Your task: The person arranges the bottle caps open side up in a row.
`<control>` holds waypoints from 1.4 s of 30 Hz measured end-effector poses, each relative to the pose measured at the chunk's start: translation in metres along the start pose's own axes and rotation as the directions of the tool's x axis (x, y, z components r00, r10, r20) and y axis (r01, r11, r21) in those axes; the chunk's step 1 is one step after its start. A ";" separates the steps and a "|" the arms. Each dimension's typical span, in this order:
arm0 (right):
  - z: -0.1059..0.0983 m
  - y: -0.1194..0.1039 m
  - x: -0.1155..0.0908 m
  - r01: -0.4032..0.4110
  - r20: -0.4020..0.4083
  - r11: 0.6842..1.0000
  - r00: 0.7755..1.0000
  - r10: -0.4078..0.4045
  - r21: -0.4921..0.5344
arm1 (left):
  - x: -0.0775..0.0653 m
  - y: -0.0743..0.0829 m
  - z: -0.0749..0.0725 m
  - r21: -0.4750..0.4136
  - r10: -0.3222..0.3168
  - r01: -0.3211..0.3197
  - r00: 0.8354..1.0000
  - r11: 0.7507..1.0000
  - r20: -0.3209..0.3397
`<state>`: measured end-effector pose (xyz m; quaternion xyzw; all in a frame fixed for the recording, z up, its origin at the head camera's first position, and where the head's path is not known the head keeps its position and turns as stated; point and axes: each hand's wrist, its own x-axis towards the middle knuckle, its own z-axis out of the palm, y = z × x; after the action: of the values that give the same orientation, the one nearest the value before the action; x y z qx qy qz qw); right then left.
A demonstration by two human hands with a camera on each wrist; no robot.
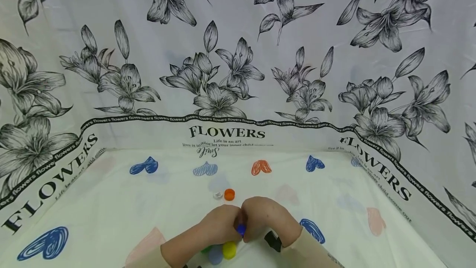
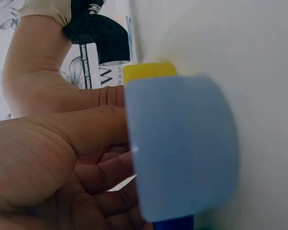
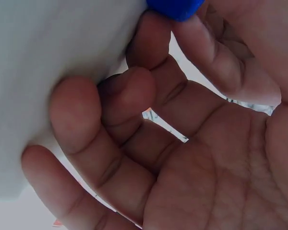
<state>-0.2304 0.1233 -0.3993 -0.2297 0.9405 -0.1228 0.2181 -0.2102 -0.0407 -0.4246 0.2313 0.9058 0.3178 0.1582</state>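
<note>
Low in the head view, my left hand (image 1: 221, 224) and right hand (image 1: 264, 218) meet close over the cloth. A small, deep-blue cap-like piece (image 1: 241, 230) sits between their fingertips. In the right wrist view the blue piece (image 3: 177, 7) shows at the top edge, pinched by the right index finger and thumb, while the other fingers curl toward the cloth. The left wrist view has a grey-blue round piece (image 2: 182, 148) covering the left fingertips. Beside it is a yellow round piece (image 2: 149, 72). The left fingers' contact with the blue piece is hidden there.
Beyond the hands lie an orange cap (image 1: 229, 195) and a small clear cap (image 1: 217, 195). Near the left forearm are the yellow piece, the grey-blue piece and a partly hidden green piece (image 1: 205, 250). White cloth (image 1: 167, 193) with printed hearts covers the surface; flower-print cloth (image 1: 223, 32) hangs around it.
</note>
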 end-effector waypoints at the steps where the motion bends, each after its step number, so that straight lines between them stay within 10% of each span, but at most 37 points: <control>1: -0.001 0.000 0.001 0.001 0.003 1.000 1.000 -0.001 0.002 | 0.001 -0.001 0.000 0.005 0.004 -0.004 1.000 1.000 -0.004; 12: -0.017 0.006 0.003 -0.018 0.025 0.998 1.000 0.017 0.059 | 0.010 -0.012 -0.005 -0.159 0.040 -0.045 0.999 0.986 -0.035; 25: -0.017 0.009 0.003 0.014 -0.092 0.987 0.996 0.001 0.162 | 0.017 -0.020 0.000 -0.184 0.001 -0.042 0.976 0.982 -0.217; 42: -0.016 0.019 0.008 -0.057 -0.227 0.958 0.966 0.124 0.282 | 0.019 -0.017 0.000 -0.298 0.001 -0.040 0.991 0.954 -0.131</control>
<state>-0.2512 0.1383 -0.3943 -0.1369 0.9438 -0.2680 0.1369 -0.2314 -0.0428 -0.4386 0.1928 0.8530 0.4676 0.1290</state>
